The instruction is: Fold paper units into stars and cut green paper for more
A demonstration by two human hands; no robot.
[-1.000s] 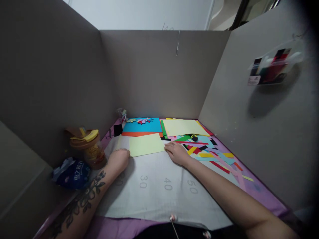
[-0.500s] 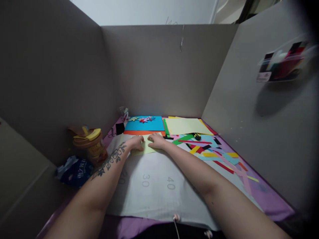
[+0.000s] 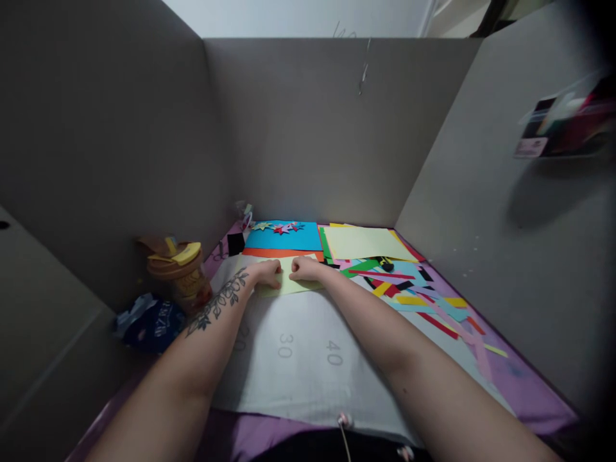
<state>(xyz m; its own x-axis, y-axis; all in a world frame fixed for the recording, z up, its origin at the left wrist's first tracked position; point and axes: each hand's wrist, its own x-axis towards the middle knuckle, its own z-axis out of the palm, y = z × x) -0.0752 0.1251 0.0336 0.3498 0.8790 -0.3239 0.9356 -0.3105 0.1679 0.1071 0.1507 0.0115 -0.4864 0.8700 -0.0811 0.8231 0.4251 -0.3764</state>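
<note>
A sheet of pale yellow paper (image 3: 287, 280) lies flat on the white mat (image 3: 308, 378), printed with large numbers. My left hand (image 3: 267, 274) rests on the sheet's left part, fingers curled in and thumb toward the paper. On its right part sits my right hand (image 3: 304, 268), closed like a fist, with a small gap between the two hands. Nothing shows in either hand; the undersides of the fingers are hidden. Just beyond the hands, an orange strip of paper (image 3: 250, 253) borders a blue sheet (image 3: 283, 241) that carries small paper stars (image 3: 282, 228).
Several coloured paper strips (image 3: 409, 300) are scattered to the right, with a yellow-and-black tool (image 3: 385, 264) among them. Behind them lies a stack of pale sheets (image 3: 368, 244). At left stand a brown cup (image 3: 183, 276) and a blue packet (image 3: 151, 324). Grey panels (image 3: 312, 128) enclose the table.
My fingers have curled in more tightly on both hands, which stay over the pale yellow sheet. The view has shifted slightly, so the surroundings appear a little further right.
</note>
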